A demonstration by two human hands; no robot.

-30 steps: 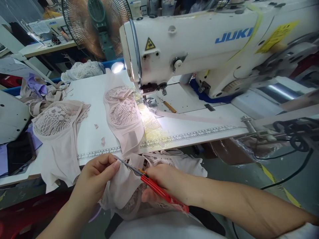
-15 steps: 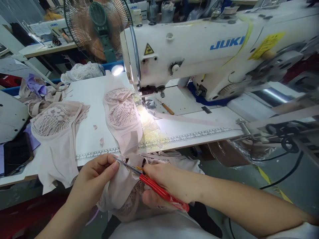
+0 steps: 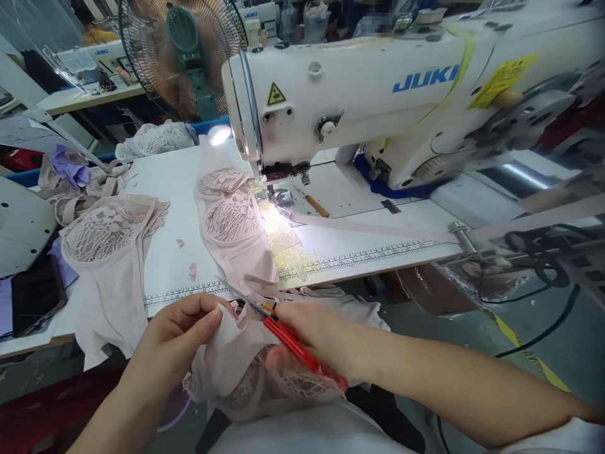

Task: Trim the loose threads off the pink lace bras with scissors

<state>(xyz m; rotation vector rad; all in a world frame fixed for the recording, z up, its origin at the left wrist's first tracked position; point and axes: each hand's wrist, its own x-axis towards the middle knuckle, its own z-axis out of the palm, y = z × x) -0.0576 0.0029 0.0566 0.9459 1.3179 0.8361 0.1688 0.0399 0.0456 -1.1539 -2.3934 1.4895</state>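
Note:
Pale pink bra fabric (image 3: 222,353) with lace cups hangs over my lap, and my left hand (image 3: 182,334) pinches its upper edge between thumb and fingers. My right hand (image 3: 316,334) is wrapped around red-handled scissors (image 3: 293,343). Their blades point up and left, just past the fabric at the table's front edge. A wooden-handled tool shows partly beside my right fingers, too hidden to name. Under the sewing machine's needle area lies another pink lace bra piece (image 3: 231,221), its lower end reaching toward the blades.
The white JUKI sewing machine (image 3: 350,94) stands across the right of the table, its lamp lit. A wooden-handled awl (image 3: 316,205) rests on its bed. More bra pieces (image 3: 106,233) lie left; a fan (image 3: 184,57) stands behind.
The scissors have shifted slightly, their tip now away from my left fingertips and above the fabric. The fabric in my left hand has bunched up, and the bra piece's lower end has moved.

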